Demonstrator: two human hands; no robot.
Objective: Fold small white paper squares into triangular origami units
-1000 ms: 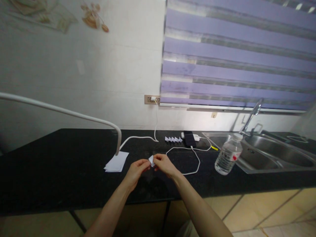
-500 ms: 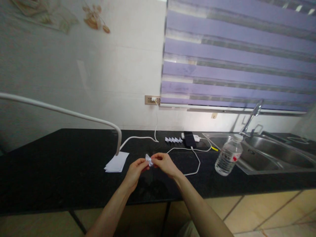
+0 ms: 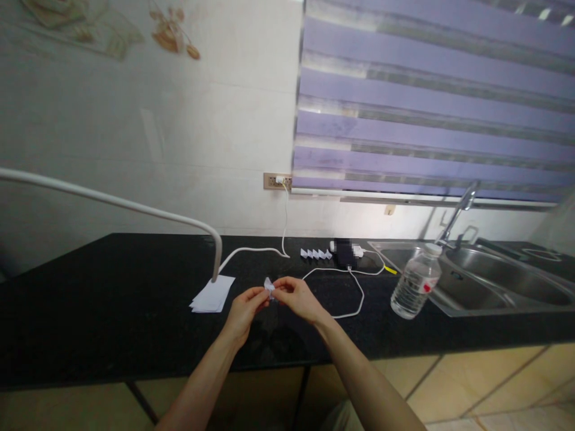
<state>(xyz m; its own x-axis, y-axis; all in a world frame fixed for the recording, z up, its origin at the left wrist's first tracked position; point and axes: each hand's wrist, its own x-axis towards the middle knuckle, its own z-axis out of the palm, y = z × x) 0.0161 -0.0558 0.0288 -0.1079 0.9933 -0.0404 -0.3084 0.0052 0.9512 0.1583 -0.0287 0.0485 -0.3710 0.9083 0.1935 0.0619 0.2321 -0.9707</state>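
Okay, left hand [image 3: 244,309], right hand [image 3: 300,297] both pinching folded paper [image 3: 269,285], seemingly unfinished; folded row [image 3: 315,254] already sitting on counter [image 3: 112,305], flat sheets [image 3: 214,297] lying unfolded.

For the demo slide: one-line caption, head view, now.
Left hand and right hand pinch a small folded white paper piece over a long black countertop.
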